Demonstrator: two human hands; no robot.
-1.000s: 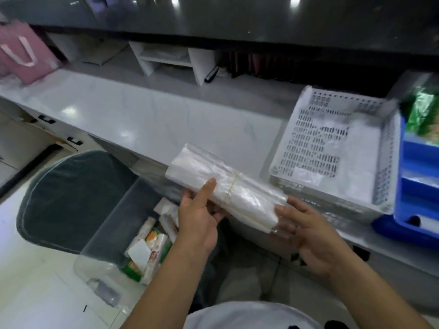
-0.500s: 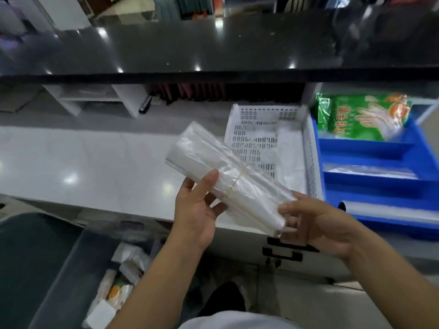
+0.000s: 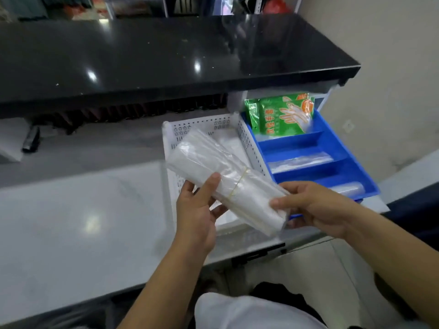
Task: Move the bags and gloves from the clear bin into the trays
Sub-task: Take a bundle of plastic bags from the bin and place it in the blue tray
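Bundle of clear bags (image 3: 225,184), bound by a rubber band (image 3: 238,186), held above the white perforated tray (image 3: 171,138); left hand (image 3: 197,214) grips its middle, right hand (image 3: 311,205) pinches the near end. Blue divided tray (image 3: 342,148) alongside — green glove packet (image 3: 282,115) in its rear compartment, printed with Chinese characters. Compared with half a second earlier, the bundle sits further over the white tray. White marble-pattern counter (image 3: 71,222) beneath a black ledge (image 3: 142,58).

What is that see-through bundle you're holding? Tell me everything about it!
The bundle of bags is a flat stack of clear, crinkly plastic with a thin yellowish rubber band round its middle. It slants above the white tray, held in the air. The left hand grips its middle; the right hand pinches its near end.
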